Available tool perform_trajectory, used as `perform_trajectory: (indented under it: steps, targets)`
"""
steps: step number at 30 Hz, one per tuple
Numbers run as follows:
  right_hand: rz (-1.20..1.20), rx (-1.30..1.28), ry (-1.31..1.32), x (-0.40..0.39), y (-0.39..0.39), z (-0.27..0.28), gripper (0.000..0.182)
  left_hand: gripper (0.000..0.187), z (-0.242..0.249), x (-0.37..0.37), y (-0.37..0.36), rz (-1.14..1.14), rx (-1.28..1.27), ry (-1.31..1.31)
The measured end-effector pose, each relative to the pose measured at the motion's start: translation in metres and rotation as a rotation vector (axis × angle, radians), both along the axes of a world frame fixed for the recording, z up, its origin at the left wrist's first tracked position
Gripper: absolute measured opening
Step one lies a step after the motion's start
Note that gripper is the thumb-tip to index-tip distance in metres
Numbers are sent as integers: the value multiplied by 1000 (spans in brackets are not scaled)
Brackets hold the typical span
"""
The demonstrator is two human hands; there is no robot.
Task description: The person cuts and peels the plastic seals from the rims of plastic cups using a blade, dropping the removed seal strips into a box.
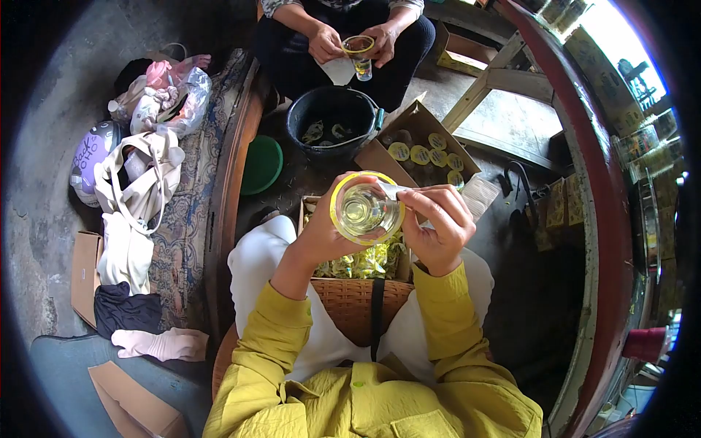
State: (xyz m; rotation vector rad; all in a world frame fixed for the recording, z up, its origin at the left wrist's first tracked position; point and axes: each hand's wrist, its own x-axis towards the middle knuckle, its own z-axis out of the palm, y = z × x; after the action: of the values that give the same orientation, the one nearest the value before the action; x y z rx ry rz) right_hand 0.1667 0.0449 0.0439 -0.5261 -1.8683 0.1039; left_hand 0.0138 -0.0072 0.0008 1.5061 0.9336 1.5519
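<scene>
My left hand (318, 232) is wrapped round a clear plastic cup (367, 208) with a yellow rim, its open mouth towards me. At the cup's right edge, my right hand (440, 228) pinches a small whitish piece (391, 190), thin like paper or film. Below the cup, a cardboard box (301, 212) on my lap side holds many yellow-and-clear wrapped pieces (365, 263). Past my hands stands an open carton (387, 162) with several yellow-lidded cups (420, 155) in it.
A co-worker's hands (326, 44) hold another yellow-rimmed cup (358, 45) across from me. Between us is a black bucket (332, 120) beside a green round lid (261, 165). Bags (139, 175) and a helmet (95, 162) lie left; a red-edged frame (610, 219) stands right.
</scene>
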Motion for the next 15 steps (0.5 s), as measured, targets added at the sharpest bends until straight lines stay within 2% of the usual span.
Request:
perform_trajectory:
  steps: [3, 7, 15]
  targets:
    - [-22, -83, 47, -1, 1, -3, 22, 68, 0, -2, 1, 24, 80, 88]
    - [4, -216, 138, 0, -1, 0, 21, 67, -6, -3, 5, -14, 97, 8]
    - [75, -186, 106, 3, -1, -2, 20, 67, -3, -5, 2, -1, 82, -80]
